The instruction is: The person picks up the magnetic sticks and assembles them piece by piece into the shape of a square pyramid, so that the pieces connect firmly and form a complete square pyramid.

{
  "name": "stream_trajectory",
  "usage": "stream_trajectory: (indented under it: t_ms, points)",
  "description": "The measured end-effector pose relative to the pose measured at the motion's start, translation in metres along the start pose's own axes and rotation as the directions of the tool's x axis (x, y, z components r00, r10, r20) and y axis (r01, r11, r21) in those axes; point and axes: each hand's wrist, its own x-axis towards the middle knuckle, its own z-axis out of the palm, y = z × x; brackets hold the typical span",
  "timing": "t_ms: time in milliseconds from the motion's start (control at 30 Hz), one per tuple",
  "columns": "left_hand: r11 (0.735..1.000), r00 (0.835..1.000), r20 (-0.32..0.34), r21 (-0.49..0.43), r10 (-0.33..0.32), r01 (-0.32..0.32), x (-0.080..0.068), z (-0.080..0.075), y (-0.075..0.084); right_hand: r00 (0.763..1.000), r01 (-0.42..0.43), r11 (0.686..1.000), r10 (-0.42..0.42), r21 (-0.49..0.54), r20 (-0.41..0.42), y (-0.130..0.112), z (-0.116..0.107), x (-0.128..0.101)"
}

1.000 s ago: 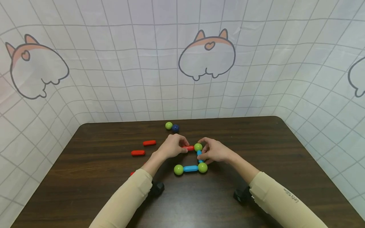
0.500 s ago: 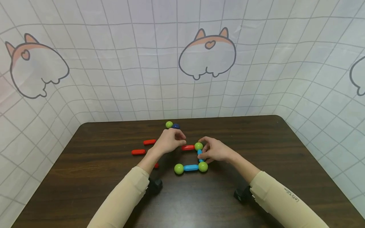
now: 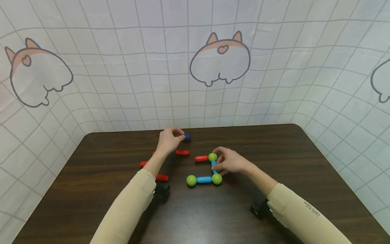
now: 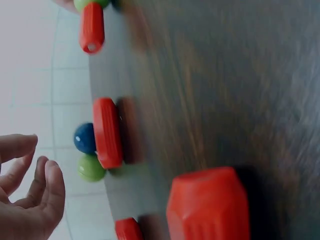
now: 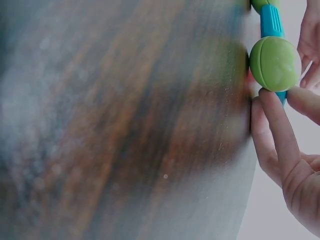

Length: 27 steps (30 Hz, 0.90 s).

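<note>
To the far left of the crosswise sky-blue ridged plastic rod (image 3: 203,179) on the dark wood-grain tabletop (image 3: 283,149), a red ridged plastic rod (image 3: 143,164) lies partly hidden by the left forearm (image 3: 153,166). A second red rod (image 3: 162,178) lies left of the crosswise rod, about level with it.

Beyond the crosswise rod and to its left, the left hand (image 3: 170,140) has its fingers curved, a narrow gap between thumb and fingertips, holding nothing. In that area are a loose lime-green plastic ball (image 4: 91,167), a third red rod (image 3: 182,153) and, near the fingertips, a navy plastic ball (image 3: 187,137).

A left-end green ball (image 3: 191,180) adjoins the crosswise rod. Beyond that rod, a fourth red rod (image 3: 201,158) meets a far green ball (image 3: 212,157). An upright-running sky-blue rod (image 3: 213,163) links this to the right-end green ball (image 3: 217,179). The right hand (image 3: 233,162), beyond and right of the crosswise rod, pinches the linking rod between thumb and fingers.
</note>
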Motion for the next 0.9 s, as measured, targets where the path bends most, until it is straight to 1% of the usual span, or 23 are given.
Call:
stream_trajectory:
  t_ms: [100, 233, 333, 433, 533, 600, 800, 900]
  points:
    - [0.999, 0.999, -0.013, 0.011, -0.031, 0.031, 0.006, 0.0, -0.006, 1.0, 0.0, 1.0, 0.0, 0.001, 0.0, 0.001, 0.0, 0.0]
    - [0.998, 0.998, -0.01, 0.016, -0.065, 0.065, 0.012, 0.001, -0.011, 1.0, -0.002, 1.0, 0.002, -0.004, -0.002, 0.001, 0.0, 0.0]
    - [0.997, 0.998, -0.006, 0.031, -0.065, 0.065, 0.015, 0.002, -0.013, 1.0, -0.001, 1.0, 0.001, -0.005, -0.002, 0.001, 0.0, 0.0]
    - [0.996, 0.999, -0.001, 0.074, -0.043, 0.043, 0.018, 0.003, -0.015, 1.0, -0.001, 1.0, 0.001, -0.003, -0.004, 0.001, -0.001, 0.0]
    - [0.992, 1.0, 0.016, 0.122, -0.027, 0.025, 0.021, 0.004, -0.018, 1.0, -0.001, 1.0, 0.001, 0.001, -0.002, 0.002, -0.001, 0.0]
    - [0.989, 0.999, 0.037, 0.148, -0.03, 0.024, 0.022, 0.003, -0.02, 1.0, -0.001, 1.0, 0.001, 0.005, 0.002, 0.002, -0.001, 0.001]
    - [0.984, 0.992, 0.106, 0.168, -0.073, 0.055, 0.022, 0.001, -0.025, 1.0, -0.003, 1.0, 0.003, 0.01, 0.007, 0.002, 0.0, 0.001]
    - [0.984, 0.991, 0.11, 0.165, -0.082, 0.063, 0.022, -0.001, -0.026, 1.0, -0.005, 1.0, 0.005, 0.006, 0.004, 0.002, -0.001, 0.001]
